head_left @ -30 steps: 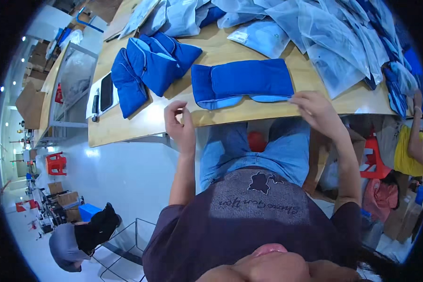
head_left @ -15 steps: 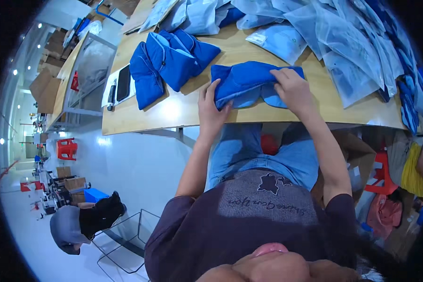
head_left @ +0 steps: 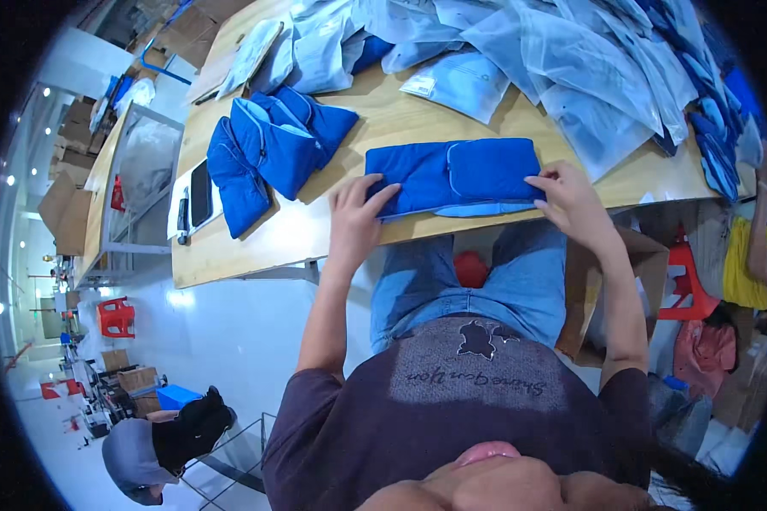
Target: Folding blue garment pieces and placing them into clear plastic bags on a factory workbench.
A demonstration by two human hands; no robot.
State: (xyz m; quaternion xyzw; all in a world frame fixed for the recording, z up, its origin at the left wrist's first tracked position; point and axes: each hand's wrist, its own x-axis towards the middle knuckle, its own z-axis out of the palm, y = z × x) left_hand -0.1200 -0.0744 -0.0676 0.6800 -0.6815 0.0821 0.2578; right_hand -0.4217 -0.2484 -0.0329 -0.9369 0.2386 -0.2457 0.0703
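Well left of the left hand, a dark phone (head_left: 200, 194) lies on white paper; between phone and hand, nearer the hand, is a heap of blue padded pieces (head_left: 268, 162). The left hand (head_left: 355, 220) touches the near left corner of the folded blue piece (head_left: 422, 176), thumb and forefinger spread. The piece lies flat on the wooden table (head_left: 315, 247) between the two hands: a long, soft, deep-blue band, creased on its left part, with a smoother round-cornered panel edged in thin piping on its right, and lighter blue showing along the near edge. The right hand (head_left: 575, 203), apart from the left, touches its right end. Translucent bags (head_left: 596, 94) lie beyond the right hand, cut off above. The piece's underside is hidden, and I cannot tell whether either hand grips it.
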